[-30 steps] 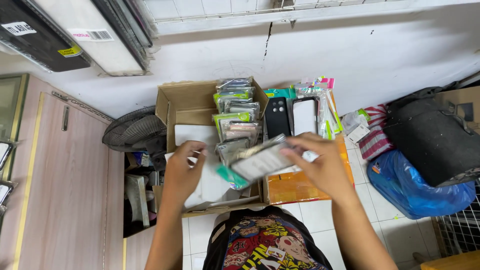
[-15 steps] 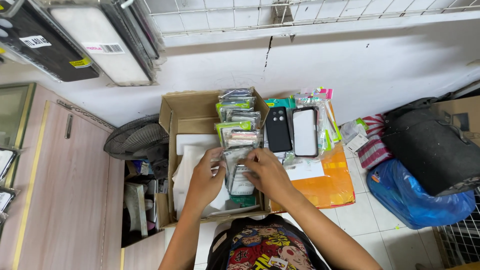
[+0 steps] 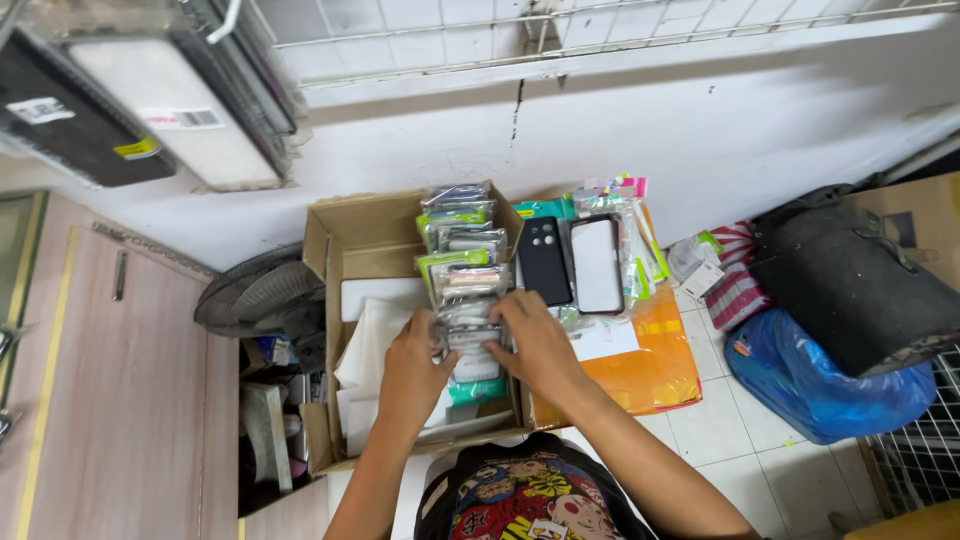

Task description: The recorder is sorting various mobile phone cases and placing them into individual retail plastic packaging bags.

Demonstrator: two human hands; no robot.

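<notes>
An open cardboard box on the floor holds a row of clear-packaged phone cases along its right side and white flat packs on its left. My left hand and my right hand both grip one clear packaged case at the near end of the row, low inside the box. A teal package lies just under the hands.
Right of the box, a black phone case and a white one lie on an orange bag. A blue plastic bag, a black bag, a grey fan and a wooden cabinet surround the spot.
Both hands have come down from above the box into it, carrying the clear packaged case to the near end of the row. The view has shifted slightly.
</notes>
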